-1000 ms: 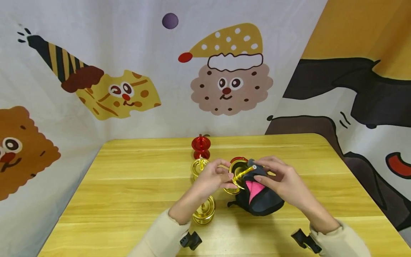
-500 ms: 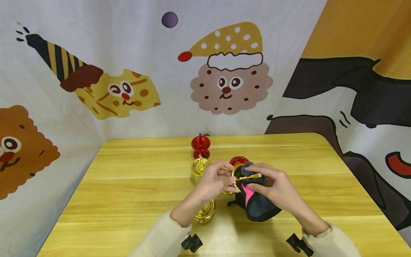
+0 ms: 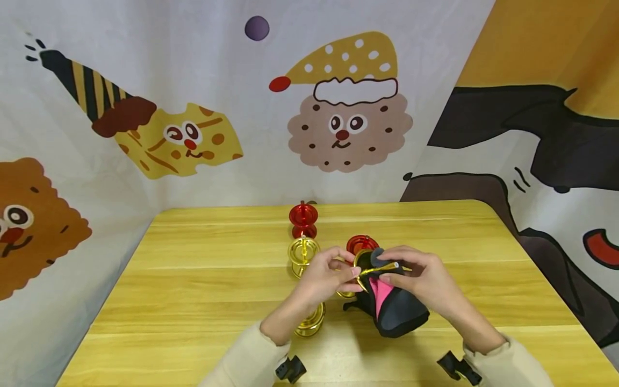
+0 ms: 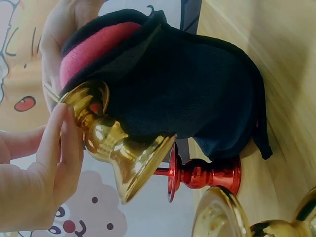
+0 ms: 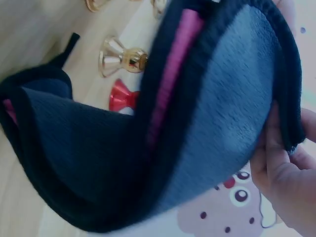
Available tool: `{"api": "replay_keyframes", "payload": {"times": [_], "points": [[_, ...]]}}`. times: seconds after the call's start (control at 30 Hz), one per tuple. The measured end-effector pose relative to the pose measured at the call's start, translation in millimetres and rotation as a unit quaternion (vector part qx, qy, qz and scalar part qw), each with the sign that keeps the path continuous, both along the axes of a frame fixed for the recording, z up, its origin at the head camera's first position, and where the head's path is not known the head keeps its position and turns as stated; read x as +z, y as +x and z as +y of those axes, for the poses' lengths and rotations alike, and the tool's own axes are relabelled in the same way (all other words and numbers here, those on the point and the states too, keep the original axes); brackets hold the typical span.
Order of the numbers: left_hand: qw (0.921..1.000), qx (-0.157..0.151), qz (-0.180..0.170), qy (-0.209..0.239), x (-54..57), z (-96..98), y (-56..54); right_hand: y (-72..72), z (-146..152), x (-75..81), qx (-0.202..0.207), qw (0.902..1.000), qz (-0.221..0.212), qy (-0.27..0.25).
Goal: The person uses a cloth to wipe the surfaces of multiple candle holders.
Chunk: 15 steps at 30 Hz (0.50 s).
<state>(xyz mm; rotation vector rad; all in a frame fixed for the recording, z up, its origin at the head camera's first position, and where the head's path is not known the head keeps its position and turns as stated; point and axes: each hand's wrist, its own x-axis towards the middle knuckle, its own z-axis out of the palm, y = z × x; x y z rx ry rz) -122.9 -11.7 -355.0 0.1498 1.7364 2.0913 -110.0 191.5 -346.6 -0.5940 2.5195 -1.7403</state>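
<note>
My left hand [image 3: 324, 277] grips a gold candlestick [image 4: 106, 138] off the table, its thumb and fingers at the dish rim. The candlestick is tipped, its spike pointing to the right in the head view. My right hand [image 3: 425, 274] pinches a dark grey cloth [image 3: 403, 312] with black edging and a pink inner side. A fold of that cloth lies against the candlestick's dish and spike, while the rest hangs down over the table. In the right wrist view the cloth [image 5: 232, 89] hides the candlestick.
On the wooden table [image 3: 203, 290], a red candlestick [image 3: 303, 216] stands at the back, with a gold candlestick [image 3: 303, 252] in front of it. Another gold one [image 3: 311, 321] stands nearer, partly behind my left arm. A second red candlestick [image 3: 361, 244] stands behind my hands.
The held candlestick has turned and shifted slightly right, its spike now lying flatter. My right hand has moved the cloth left and down, then a little back to the right.
</note>
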Motion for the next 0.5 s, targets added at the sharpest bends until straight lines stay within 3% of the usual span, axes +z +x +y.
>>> {"api": "replay_keyframes", "payload": {"times": [0.3, 0.4, 0.5], "points": [[1.0000, -0.003, -0.005, -0.005, -2.5, -2.3, -0.7, 8.1, 20.3, 29.0, -0.018, 0.9997, -0.017, 0.003], [0.9999, -0.011, -0.003, -0.008, -2.2, -5.2, -2.1, 7.7, 24.0, 30.2, -0.018, 0.9997, -0.012, 0.007], [0.9997, -0.024, 0.003, -0.006, 0.0, -6.5, -3.4, 5.5, 22.4, 24.9, 0.012, 0.9998, -0.018, 0.000]]}}
